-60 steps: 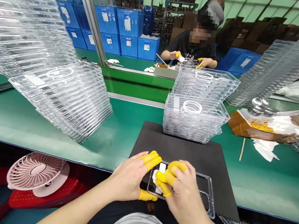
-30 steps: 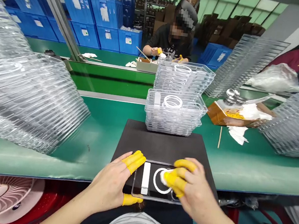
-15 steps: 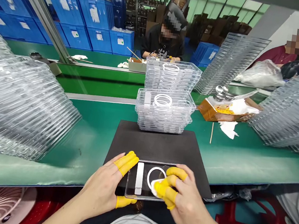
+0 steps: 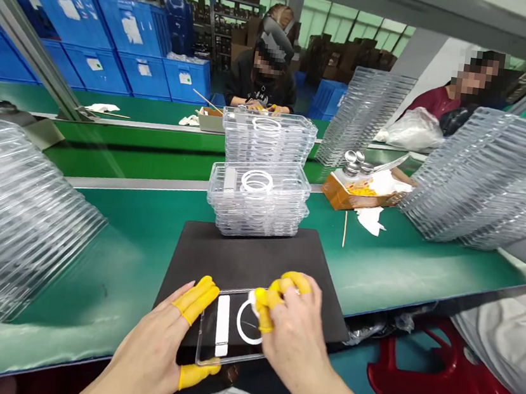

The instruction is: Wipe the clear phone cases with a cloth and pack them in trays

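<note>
A shallow clear plastic tray lies at the near edge of a black mat. On it show a white bar and a white ring. My left hand, with yellow finger cots, grips the tray's left end, thumb at the near edge and fingers at the far one. My right hand, also in yellow cots, pinches a small white wipe over the upper part of the ring. That hand hides the tray's right end.
Stacked clear trays stand behind the mat. More stacks lean at left and right. A cardboard box holds yellow bits and white wipes, near a thin stick. A co-worker sits opposite.
My right hand has moved the wipe from the ring's lower part up to its upper part. My left hand keeps its grip on the tray. The whole view has shifted.
</note>
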`<state>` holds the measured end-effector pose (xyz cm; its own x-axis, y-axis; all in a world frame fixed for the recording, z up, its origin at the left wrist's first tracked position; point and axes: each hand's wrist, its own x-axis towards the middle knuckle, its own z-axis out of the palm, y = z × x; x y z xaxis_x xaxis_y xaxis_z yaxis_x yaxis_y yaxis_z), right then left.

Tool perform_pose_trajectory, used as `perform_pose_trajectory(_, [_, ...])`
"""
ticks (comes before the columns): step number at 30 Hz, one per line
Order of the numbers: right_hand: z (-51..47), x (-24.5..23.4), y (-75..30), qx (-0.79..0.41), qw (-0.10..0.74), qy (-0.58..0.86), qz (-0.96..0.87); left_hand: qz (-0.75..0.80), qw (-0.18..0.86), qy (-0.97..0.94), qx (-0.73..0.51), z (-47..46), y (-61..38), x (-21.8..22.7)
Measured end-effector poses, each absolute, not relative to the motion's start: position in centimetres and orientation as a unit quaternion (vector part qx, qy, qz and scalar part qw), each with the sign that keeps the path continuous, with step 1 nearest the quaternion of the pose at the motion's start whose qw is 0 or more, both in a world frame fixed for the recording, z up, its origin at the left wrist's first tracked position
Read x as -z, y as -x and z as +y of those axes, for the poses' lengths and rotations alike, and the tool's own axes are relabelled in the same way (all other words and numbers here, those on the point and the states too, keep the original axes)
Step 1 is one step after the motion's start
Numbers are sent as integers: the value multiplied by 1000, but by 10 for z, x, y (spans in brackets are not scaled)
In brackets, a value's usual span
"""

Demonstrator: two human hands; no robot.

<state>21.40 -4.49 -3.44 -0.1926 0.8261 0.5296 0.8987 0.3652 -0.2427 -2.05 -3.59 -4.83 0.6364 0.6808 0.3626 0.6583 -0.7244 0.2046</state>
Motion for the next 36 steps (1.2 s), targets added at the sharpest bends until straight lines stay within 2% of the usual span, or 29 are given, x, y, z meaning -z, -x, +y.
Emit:
perform_pose_trajectory(6, [-69,39,-269,163,245,599,-745,361,-1,-910,-205,-37,18,43])
perform_pose_trajectory(11, [-91,49,-269,154,298,568,-751,370,-13,-907,-202,-38,17,43])
perform_pose_trajectory(17, [-67,51,-264,159,308,577,-740,364,-19,-907,-211,-38,17,42])
perform_pose_trajectory(20, [-72,50,-266,118,319,571,-747,369,-22,-905,-212,-39,17,41])
perform_pose_trajectory(23, [-91,53,-282,15,379,564,-734,372,-24,-902,-217,-39,18,43])
perform_pose_trajectory(26, [-104,59,-308,-106,494,586,-634,378,-26,-898,-226,-39,20,47])
perform_pose_trajectory(29, [-101,61,-323,-146,565,611,-535,373,-32,-900,-223,-39,21,50])
perform_pose_trajectory(31, [-91,58,-317,-100,538,612,-571,370,-37,-903,-217,-38,22,51])
perform_pose_trajectory(34, [-75,49,-284,-3,430,586,-687,373,-40,-904,-207,-38,21,51])
perform_pose_trajectory(36, [-69,43,-260,27,386,563,-730,374,-35,-904,-203,-39,21,49])
